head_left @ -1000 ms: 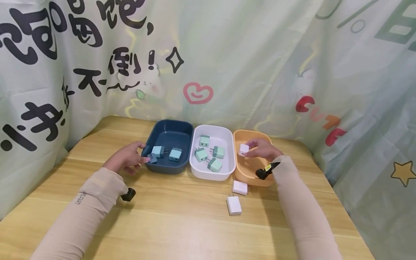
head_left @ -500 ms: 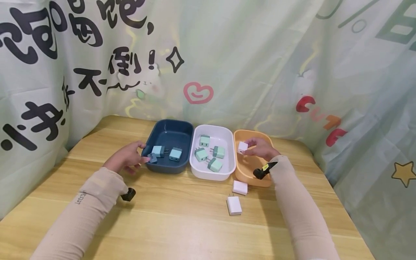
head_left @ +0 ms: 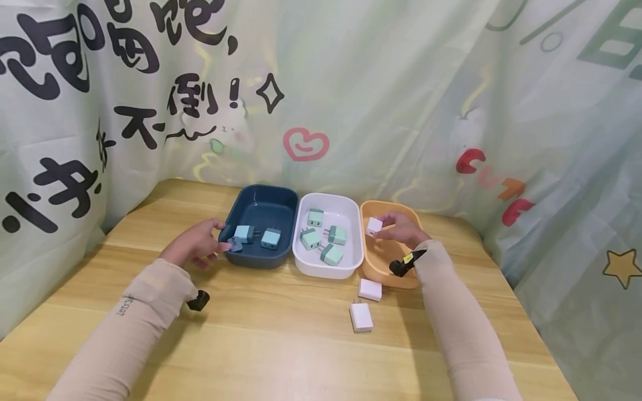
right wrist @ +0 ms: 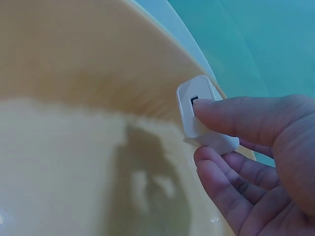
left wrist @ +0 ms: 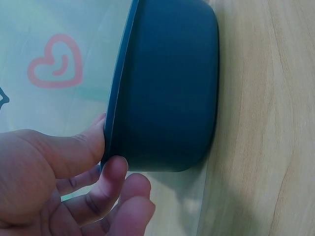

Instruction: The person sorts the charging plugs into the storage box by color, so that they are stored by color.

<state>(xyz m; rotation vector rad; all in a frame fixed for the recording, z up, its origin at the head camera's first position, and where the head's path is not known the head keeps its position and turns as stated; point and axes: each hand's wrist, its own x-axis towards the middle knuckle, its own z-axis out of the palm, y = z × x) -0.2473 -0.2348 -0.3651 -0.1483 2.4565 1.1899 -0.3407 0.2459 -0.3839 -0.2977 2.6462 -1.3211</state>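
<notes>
My left hand (head_left: 198, 244) is at the front left corner of the dark blue bin (head_left: 263, 196). In the left wrist view, its thumb (left wrist: 83, 152) and a finger pinch the bin's rim. Just inside by those fingertips lies a small blue-grey piece (head_left: 234, 244); whether the hand touches it I cannot tell. Two light blue chargers (head_left: 271, 238) lie in that bin. My right hand (head_left: 403, 229) pinches a white charger (right wrist: 194, 115) between thumb and fingers, over the left side of the orange bin (head_left: 388, 209). Its port faces the right wrist camera.
Between those bins stands a white bin (head_left: 328, 273) with several pale green chargers (head_left: 331, 254). Two white chargers lie on the wooden table (head_left: 281, 345) in front, one (head_left: 370, 289) near the orange bin and one (head_left: 361, 317) closer to me. A printed curtain (head_left: 381, 100) hangs behind.
With the white charger, my right hand has shifted slightly left over the orange bin, then stayed nearly still. My left hand has kept its place.
</notes>
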